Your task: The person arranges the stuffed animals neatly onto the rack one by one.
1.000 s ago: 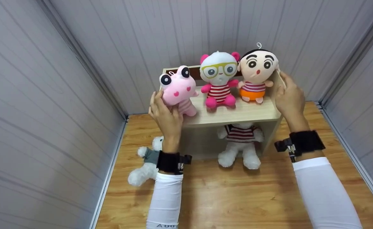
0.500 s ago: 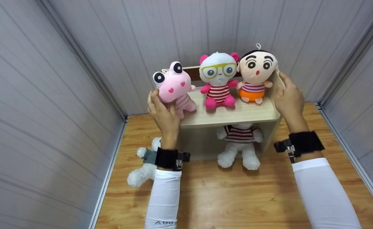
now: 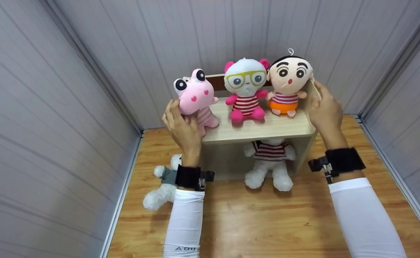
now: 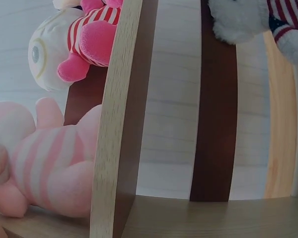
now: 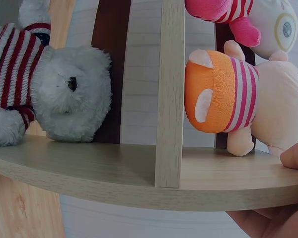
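Observation:
A pink frog plush [image 3: 195, 94] with a striped body sits at the left end of the top shelf, its head tilted. My left hand [image 3: 183, 125] holds it at the side, the thumb below its head. With the thumb inside and fingers outside, my right hand [image 3: 327, 113] grips the right side panel of the small wooden shelf [image 3: 256, 129]. Beside that hand sits a doll plush with orange shorts [image 3: 284, 106]. Between it and the frog is a panda plush with yellow glasses [image 3: 246, 105]. The left wrist view shows the frog's striped body [image 4: 52, 156] close up.
In the lower compartment sits a white teddy bear in a striped sweater [image 3: 269, 152]. Another white plush in a grey-green top [image 3: 160, 195] lies on the wood floor [image 3: 253, 222], partly behind my left arm. Grey panel walls [image 3: 124, 46] enclose the shelf.
My left hand has shifted the frog plush slightly left, toward the shelf's left end, and its striped body shows more. The right hand has stayed on the side panel.

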`<action>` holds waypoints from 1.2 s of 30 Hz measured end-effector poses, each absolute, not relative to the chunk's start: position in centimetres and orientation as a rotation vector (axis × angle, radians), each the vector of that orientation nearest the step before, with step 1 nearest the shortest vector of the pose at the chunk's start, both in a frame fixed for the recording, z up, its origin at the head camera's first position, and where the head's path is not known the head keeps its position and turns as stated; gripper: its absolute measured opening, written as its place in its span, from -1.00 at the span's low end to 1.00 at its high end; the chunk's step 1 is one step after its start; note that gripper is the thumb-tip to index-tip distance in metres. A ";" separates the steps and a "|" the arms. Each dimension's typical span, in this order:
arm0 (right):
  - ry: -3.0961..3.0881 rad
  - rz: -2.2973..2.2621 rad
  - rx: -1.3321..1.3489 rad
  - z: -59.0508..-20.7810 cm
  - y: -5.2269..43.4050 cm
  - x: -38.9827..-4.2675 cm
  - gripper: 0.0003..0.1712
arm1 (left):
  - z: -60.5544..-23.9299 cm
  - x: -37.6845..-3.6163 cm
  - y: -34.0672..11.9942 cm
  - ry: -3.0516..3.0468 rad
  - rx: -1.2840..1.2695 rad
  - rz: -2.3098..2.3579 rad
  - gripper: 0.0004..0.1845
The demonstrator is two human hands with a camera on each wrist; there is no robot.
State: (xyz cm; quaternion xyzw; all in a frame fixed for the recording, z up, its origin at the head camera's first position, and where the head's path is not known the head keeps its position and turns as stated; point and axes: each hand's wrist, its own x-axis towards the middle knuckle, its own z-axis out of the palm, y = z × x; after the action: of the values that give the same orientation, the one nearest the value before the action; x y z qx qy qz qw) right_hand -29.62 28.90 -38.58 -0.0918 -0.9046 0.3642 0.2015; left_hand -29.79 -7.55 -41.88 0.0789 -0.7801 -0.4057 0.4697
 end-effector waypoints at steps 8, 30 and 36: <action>-2.526 1.019 -0.239 -38.7 28.9 -29.7 -0.39 | -41.8 -30.0 -7.5 -1.939 0.240 -0.978 -0.40; -2.523 1.033 -0.250 -38.3 28.7 -29.6 -0.39 | -42.1 -29.2 -7.9 -1.934 0.172 -1.000 -0.18; -2.523 1.015 -0.247 -38.5 28.9 -29.5 -0.40 | -42.5 -28.8 -8.0 -1.921 0.137 -0.992 -0.17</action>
State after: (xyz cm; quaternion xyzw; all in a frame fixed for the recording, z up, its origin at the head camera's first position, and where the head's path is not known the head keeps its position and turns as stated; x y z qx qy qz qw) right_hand -29.53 28.89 -38.46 -0.0885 -0.9046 0.3637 0.2040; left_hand -28.79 -8.00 -42.51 0.0557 -0.7833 -0.4047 0.4685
